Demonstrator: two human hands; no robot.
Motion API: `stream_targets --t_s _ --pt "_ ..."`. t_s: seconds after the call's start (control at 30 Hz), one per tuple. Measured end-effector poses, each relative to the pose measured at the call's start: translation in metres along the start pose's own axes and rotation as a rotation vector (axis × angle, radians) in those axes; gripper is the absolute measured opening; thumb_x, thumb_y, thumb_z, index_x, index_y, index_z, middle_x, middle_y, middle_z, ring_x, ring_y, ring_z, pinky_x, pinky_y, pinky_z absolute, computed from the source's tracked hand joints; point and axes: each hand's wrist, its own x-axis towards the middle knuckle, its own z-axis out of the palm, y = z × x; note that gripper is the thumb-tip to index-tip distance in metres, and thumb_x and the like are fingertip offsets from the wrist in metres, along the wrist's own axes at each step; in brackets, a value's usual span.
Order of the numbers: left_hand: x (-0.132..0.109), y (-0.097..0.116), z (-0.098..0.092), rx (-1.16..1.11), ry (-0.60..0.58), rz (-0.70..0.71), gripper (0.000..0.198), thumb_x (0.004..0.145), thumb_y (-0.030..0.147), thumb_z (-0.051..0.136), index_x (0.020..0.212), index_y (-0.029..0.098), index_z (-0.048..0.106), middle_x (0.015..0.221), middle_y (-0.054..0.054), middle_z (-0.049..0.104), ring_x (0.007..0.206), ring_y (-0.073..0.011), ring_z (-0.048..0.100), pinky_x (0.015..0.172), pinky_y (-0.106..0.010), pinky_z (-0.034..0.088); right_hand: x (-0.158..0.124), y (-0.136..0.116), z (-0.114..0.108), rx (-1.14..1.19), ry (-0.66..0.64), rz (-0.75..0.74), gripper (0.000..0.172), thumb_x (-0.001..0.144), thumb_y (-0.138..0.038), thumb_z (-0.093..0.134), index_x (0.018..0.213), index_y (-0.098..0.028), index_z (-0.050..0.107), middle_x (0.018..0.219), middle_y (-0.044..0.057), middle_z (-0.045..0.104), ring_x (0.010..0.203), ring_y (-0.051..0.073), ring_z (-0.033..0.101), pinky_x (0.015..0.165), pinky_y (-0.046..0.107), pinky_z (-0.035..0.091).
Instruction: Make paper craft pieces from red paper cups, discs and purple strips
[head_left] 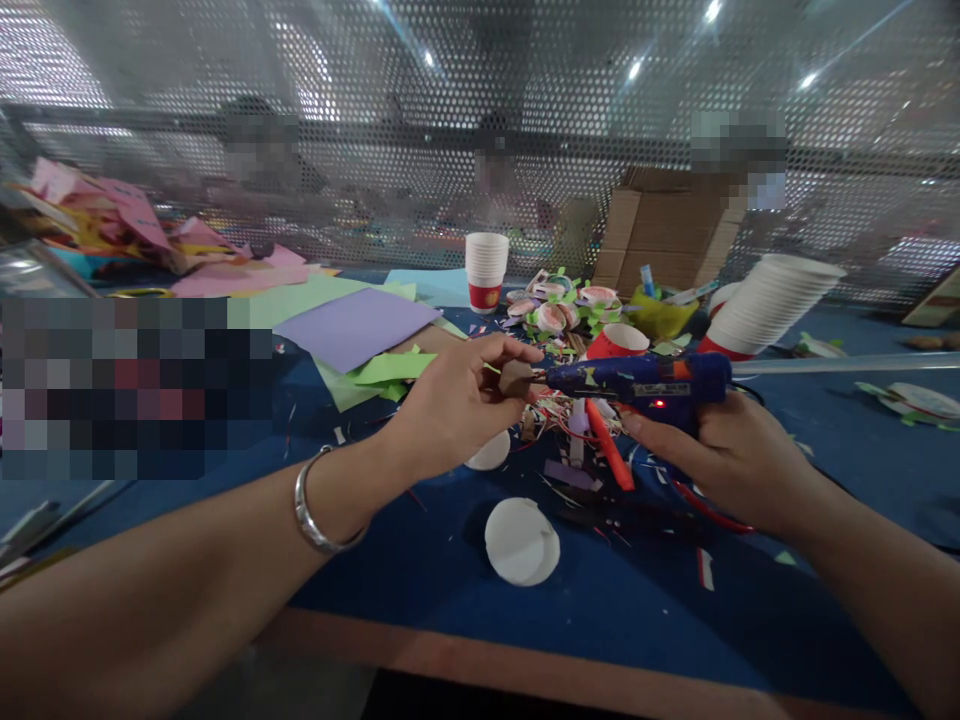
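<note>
My right hand (742, 460) is wrapped round the handle of a blue hot glue gun (637, 378), which has a lit red light. A long translucent glue stick (847, 364) sticks out behind it to the right. Between thumb and fingers, my left hand (457, 390) pinches a small brown piece (514, 380) whose exact kind I cannot make out. The gun's nozzle points left and is right at this piece; whether they touch is unclear. Below the hands, a round white cup bottom (523, 542) lies on the blue table, and another white disc (489, 452) is partly hidden by my left hand.
Behind the hands are stacked paper cups (487, 270), a leaning cup stack (776, 300), a cut red cup (619, 342) and several small decorated discs (555, 305). Coloured paper (360, 325) lies left; scraps and a red strip (609, 445) lie below the gun. A perforated metal screen (420, 150) stands behind.
</note>
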Motion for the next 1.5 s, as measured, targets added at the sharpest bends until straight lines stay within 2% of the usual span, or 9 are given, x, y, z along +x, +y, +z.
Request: stream_targets --t_s 0.23,0.47,0.73,0.87,0.97,1.13,1.23,1.37,1.5 --pt "0.0 0.003 -0.001 -0.026 -0.011 -0.032 0.039 0.07 0.012 0.072 0.107 0.015 0.063 0.09 0.0 0.068 0.089 -0.0211 0.075 0.081 -0.035 0.057 -0.001 0.0 0.0 0.002 0.025 -0.036 0.04 0.094 -0.049 0.049 0.065 -0.025 0.064 0.062 0.007 0.068 0.055 0.027 0.064 0.053 0.038 0.045" --pt "0.0 0.007 0.0 0.035 0.03 -0.027 0.038 0.07 0.017 0.076 0.105 0.013 0.064 0.084 0.001 0.066 0.079 -0.0141 0.066 0.076 -0.03 0.054 -0.001 0.004 0.0 -0.018 0.027 -0.011 0.046 0.095 -0.056 0.046 0.065 -0.025 0.064 0.056 0.007 0.063 0.049 0.026 0.059 0.049 0.037 0.04" --pt "0.001 0.008 0.0 0.011 0.05 -0.045 0.039 0.069 0.019 0.077 0.106 0.013 0.064 0.076 0.004 0.062 0.077 -0.0145 0.066 0.077 -0.033 0.056 -0.002 0.003 0.0 0.005 0.027 -0.006 0.045 0.095 -0.053 0.047 0.064 -0.025 0.065 0.061 0.009 0.068 0.053 0.028 0.063 0.049 0.038 0.042" --pt "0.0 0.01 0.0 -0.055 0.051 -0.08 0.04 0.069 0.013 0.077 0.107 0.015 0.064 0.083 0.002 0.069 0.085 -0.0166 0.073 0.082 -0.033 0.058 -0.001 0.003 0.0 0.057 0.028 0.051 0.041 0.092 -0.055 0.05 0.078 -0.023 0.073 0.075 0.01 0.075 0.068 0.032 0.068 0.057 0.04 0.049" --pt "-0.001 0.01 -0.001 -0.11 0.033 -0.116 0.043 0.07 0.006 0.074 0.111 0.016 0.064 0.087 0.001 0.074 0.089 -0.017 0.075 0.082 -0.03 0.058 0.0 0.002 -0.004 0.144 0.052 0.079 0.036 0.09 -0.053 0.056 0.081 -0.023 0.073 0.076 0.006 0.074 0.07 0.027 0.067 0.063 0.037 0.051" --pt "-0.001 0.008 -0.003 -0.144 0.05 -0.149 0.044 0.072 0.006 0.077 0.114 0.017 0.065 0.089 0.0 0.077 0.089 -0.016 0.076 0.081 -0.028 0.058 0.0 0.008 -0.016 0.362 0.026 0.304 0.055 0.086 -0.064 0.064 0.053 -0.021 0.055 0.051 0.001 0.057 0.045 0.012 0.048 0.045 0.026 0.039" --pt "0.0 0.005 -0.006 -0.161 0.048 -0.158 0.046 0.072 0.009 0.08 0.115 0.018 0.066 0.09 -0.001 0.078 0.089 -0.0163 0.076 0.081 -0.028 0.058 0.003 0.019 -0.025 0.586 0.042 0.405 0.05 0.081 -0.057 0.074 0.055 -0.018 0.056 0.052 0.0 0.057 0.046 0.009 0.048 0.045 0.021 0.039" --pt "-0.001 0.003 -0.008 -0.159 0.02 -0.146 0.046 0.072 0.012 0.081 0.116 0.018 0.068 0.088 -0.001 0.079 0.089 -0.0174 0.076 0.082 -0.03 0.058 0.009 0.037 -0.034 0.776 0.162 0.598 0.041 0.073 -0.045 0.082 0.056 -0.018 0.056 0.052 -0.001 0.052 0.043 0.008 0.046 0.035 0.018 0.033" --pt "-0.002 0.001 -0.008 -0.132 -0.001 -0.126 0.046 0.074 0.012 0.078 0.118 0.018 0.068 0.092 -0.003 0.078 0.09 -0.0184 0.075 0.081 -0.031 0.058 0.015 0.052 -0.04 0.837 0.238 0.638 0.033 0.077 -0.042 0.08 0.066 -0.018 0.06 0.056 -0.003 0.048 0.046 0.008 0.046 0.039 0.02 0.042"
